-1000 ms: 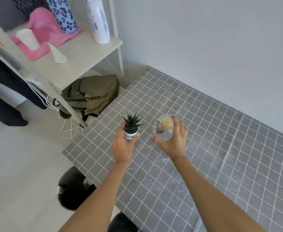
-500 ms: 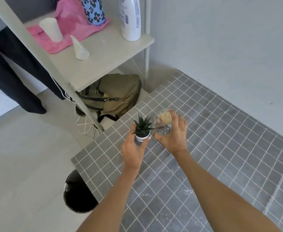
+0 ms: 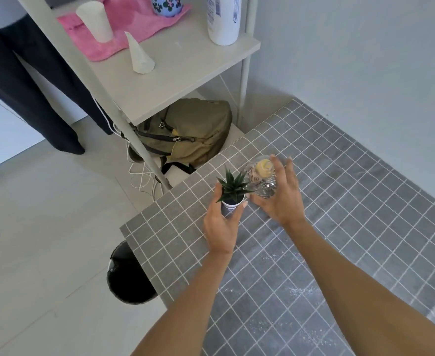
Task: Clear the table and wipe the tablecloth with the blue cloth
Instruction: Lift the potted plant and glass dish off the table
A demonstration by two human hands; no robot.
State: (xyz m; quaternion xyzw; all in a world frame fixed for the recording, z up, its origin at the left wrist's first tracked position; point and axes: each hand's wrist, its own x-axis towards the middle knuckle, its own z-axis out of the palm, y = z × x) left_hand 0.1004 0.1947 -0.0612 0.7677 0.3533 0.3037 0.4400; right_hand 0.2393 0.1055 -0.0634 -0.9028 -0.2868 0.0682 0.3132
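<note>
Over the tablecloth (image 3: 352, 201), your left hand (image 3: 221, 224) grips the plant (image 3: 233, 192); at three o'clock, your right hand (image 3: 280, 196) grips the jar (image 3: 261, 176).

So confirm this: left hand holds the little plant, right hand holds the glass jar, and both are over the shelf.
Not over the shelf. The head view shows the left hand holding the plant and the right hand holding the jar over the table, near its corner.
</note>
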